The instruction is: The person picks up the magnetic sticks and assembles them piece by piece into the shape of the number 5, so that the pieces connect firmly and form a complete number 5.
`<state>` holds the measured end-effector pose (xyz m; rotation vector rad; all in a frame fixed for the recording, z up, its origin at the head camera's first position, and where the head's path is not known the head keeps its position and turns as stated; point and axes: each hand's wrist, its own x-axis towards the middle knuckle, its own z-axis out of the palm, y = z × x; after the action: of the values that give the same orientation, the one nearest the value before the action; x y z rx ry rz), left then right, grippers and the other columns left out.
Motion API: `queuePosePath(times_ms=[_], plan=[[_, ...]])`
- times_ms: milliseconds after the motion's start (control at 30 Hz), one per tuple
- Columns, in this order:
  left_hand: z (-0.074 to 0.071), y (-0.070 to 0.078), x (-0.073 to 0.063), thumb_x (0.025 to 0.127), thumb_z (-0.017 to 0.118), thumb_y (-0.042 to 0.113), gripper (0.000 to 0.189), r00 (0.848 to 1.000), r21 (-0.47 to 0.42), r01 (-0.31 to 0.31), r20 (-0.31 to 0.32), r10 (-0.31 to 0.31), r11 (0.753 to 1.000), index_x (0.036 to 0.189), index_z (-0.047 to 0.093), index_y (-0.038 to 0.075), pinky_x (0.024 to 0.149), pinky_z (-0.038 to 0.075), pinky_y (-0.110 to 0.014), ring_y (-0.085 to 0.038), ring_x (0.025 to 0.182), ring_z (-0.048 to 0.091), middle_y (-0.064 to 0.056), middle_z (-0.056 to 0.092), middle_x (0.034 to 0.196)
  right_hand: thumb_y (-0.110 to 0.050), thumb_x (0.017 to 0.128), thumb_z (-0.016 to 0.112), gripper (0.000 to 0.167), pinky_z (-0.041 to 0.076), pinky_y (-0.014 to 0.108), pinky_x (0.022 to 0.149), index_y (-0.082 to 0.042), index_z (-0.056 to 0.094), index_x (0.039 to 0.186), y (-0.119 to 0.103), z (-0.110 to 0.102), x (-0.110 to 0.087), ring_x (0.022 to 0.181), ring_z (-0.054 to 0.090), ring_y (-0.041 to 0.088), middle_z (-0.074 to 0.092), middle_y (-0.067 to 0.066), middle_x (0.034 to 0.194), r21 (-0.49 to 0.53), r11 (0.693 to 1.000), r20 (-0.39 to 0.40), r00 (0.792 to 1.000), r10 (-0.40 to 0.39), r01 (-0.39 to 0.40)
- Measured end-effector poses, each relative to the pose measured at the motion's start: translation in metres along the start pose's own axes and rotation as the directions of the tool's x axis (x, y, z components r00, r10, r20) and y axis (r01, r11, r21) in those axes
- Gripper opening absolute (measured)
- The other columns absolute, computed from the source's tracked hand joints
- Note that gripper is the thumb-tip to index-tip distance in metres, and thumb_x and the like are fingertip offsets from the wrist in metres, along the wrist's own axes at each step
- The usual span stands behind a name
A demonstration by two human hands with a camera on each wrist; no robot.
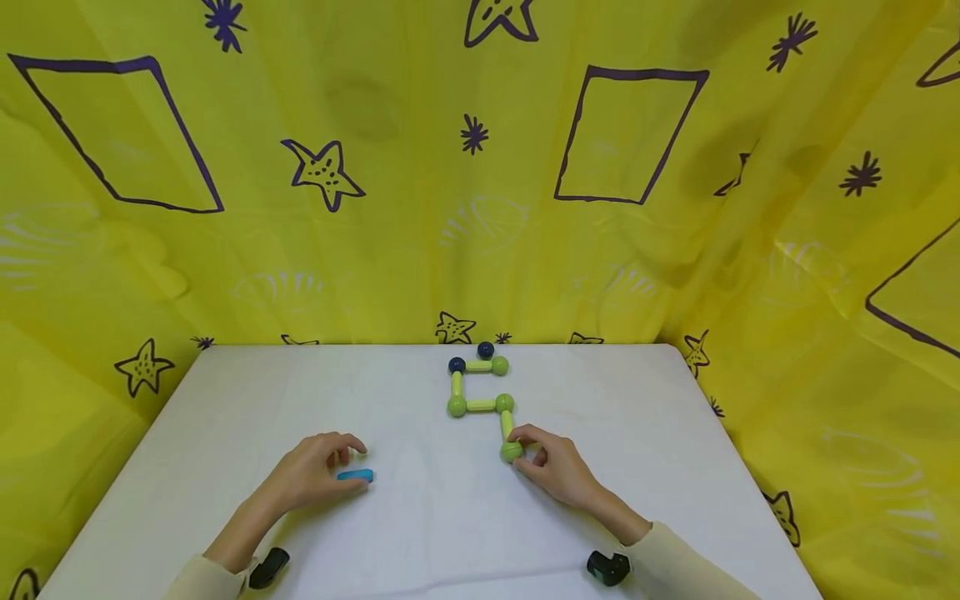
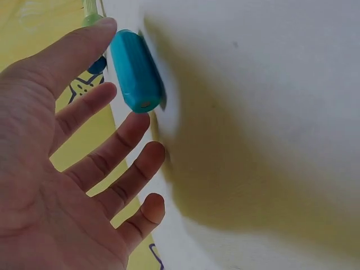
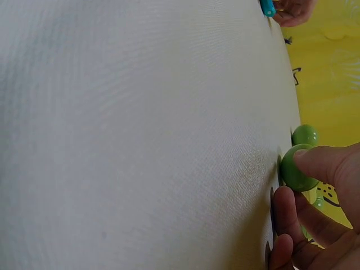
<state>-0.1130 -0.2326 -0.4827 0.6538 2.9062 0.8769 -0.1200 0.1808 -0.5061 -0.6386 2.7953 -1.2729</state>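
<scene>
A blue rod lies on the white table beside my left hand. In the left wrist view the rod sits near the thumb and fingers, which are spread and not closed round it. My right hand pinches a green ball at the near end of a chain of rods and balls. The right wrist view shows the thumb pressed on this ball, fingers at its other side. A light green rod joins it to another green ball.
The chain bends on through a green ball and a dark blue ball to a green ball farther back. Another dark blue ball lies near the table's far edge. A yellow patterned curtain encloses the table.
</scene>
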Motion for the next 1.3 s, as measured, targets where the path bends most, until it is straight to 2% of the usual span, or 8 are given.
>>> queuePosePath(times_ms=[400, 567, 867, 1300], plan=[[0.007, -0.010, -0.002, 0.081, 0.088, 0.019, 0.021, 0.998, -0.034, -0.062, -0.008, 0.062, 0.997, 0.098, 0.075, 0.017, 0.070, 0.045, -0.027, -0.007, 0.075, 0.051, 0.014, 0.059, 0.078, -0.003, 0.088, 0.078, 0.035, 0.045, 0.022, 0.057, -0.016, 0.069, 0.119, 0.001, 0.000, 0.000, 0.061, 0.052, 0.002, 0.073, 0.005, 0.110, 0.006, 1.000, 0.003, 1.000, -0.004, 0.004], [0.009, -0.011, -0.002, 0.082, 0.086, 0.015, 0.016, 0.998, -0.056, -0.066, -0.010, 0.065, 0.996, 0.093, 0.075, 0.018, 0.070, 0.045, -0.027, -0.007, 0.075, 0.051, 0.015, 0.061, 0.079, -0.003, 0.088, 0.079, 0.034, 0.046, 0.022, 0.057, -0.016, 0.069, 0.119, 0.002, 0.000, 0.000, 0.061, 0.052, 0.003, 0.073, 0.004, 0.109, 0.008, 1.000, -0.002, 1.000, -0.017, 0.017], [0.011, -0.012, -0.003, 0.082, 0.086, 0.015, 0.017, 0.999, -0.060, -0.045, -0.009, 0.045, 0.997, 0.093, 0.074, 0.020, 0.071, 0.046, -0.027, -0.006, 0.076, 0.051, 0.017, 0.062, 0.081, -0.003, 0.088, 0.079, 0.035, 0.046, 0.022, 0.057, -0.017, 0.069, 0.119, 0.003, 0.000, -0.001, 0.062, 0.052, 0.004, 0.073, 0.005, 0.110, 0.008, 1.000, 0.005, 1.000, -0.009, 0.009], [0.011, -0.011, 0.001, 0.083, 0.086, 0.016, 0.015, 0.997, -0.066, -0.070, 0.005, 0.071, 0.995, 0.092, 0.074, 0.020, 0.071, 0.046, -0.028, -0.006, 0.075, 0.052, 0.016, 0.062, 0.080, -0.004, 0.088, 0.079, 0.035, 0.046, 0.023, 0.058, -0.018, 0.069, 0.119, 0.004, 0.000, 0.000, 0.062, 0.052, 0.003, 0.072, 0.003, 0.109, 0.011, 1.000, -0.002, 1.000, -0.012, 0.012]])
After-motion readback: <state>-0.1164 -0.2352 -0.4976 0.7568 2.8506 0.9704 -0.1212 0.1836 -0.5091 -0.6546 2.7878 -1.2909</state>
